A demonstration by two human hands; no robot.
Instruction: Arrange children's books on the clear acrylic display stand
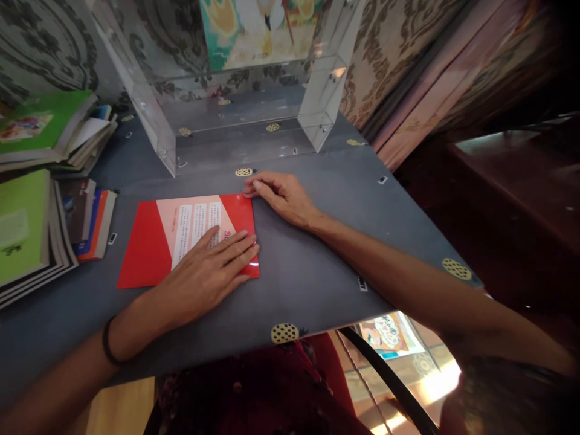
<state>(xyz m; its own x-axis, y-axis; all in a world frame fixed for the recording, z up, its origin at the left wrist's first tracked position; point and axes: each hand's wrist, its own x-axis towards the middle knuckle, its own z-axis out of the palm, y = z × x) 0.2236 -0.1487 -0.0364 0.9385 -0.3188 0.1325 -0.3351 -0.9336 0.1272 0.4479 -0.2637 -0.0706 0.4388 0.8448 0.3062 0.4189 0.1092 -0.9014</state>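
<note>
A red booklet (145, 244) with a pale pink band and white blocks of printed text lies flat on the desk. My left hand (212, 266) rests palm down across its lower right part, fingers stretched out and covering some of the print. At the top right corner of the booklet is my right hand (283, 196), turned on its side. Its fingers are loosely bent, the thumb lies near the index finger, and the lower fingertips touch the corner. Nothing shows between the thumb and fingers.
Books are stacked on the left, with a green book (45, 127) behind and a lime-green book (22, 223) in front. A clear acrylic stand (312, 121) holds a colourful picture book (263, 36) at the back. The grey desk cover (317, 284) has pineapple prints. Another picture book (389, 335) lies below the desk edge.
</note>
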